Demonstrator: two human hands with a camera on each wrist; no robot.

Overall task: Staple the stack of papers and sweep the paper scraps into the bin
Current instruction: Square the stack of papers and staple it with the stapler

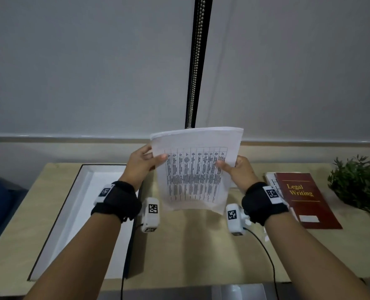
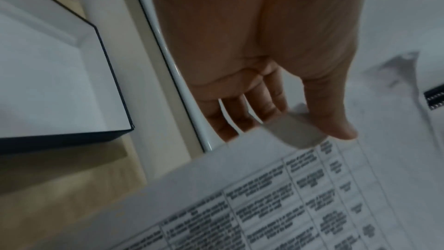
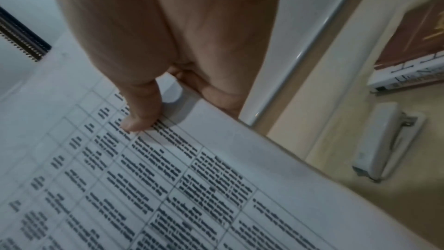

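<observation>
I hold a stack of printed papers point(image 1: 194, 169) upright above the wooden table point(image 1: 190, 245), its bottom edge just off the surface. My left hand point(image 1: 149, 161) pinches the stack's left edge, thumb in front and fingers behind; the left wrist view shows the left hand point(image 2: 319, 113) pinching the papers point(image 2: 288, 197) the same way. My right hand point(image 1: 229, 167) pinches the right edge. In the right wrist view the right hand's point(image 3: 149, 102) thumb presses on the printed table of the papers point(image 3: 192, 178). A white stapler point(image 3: 384, 144) lies on the table to the right; it is hidden in the head view.
An open box with a white inside and black rim point(image 1: 86, 213) point(image 2: 60, 83) sits at the left of the table. A red book titled Legal Writing point(image 1: 303, 198) point(image 3: 420, 35) lies at the right, with a green plant point(image 1: 357, 182) beyond it. A wall stands behind.
</observation>
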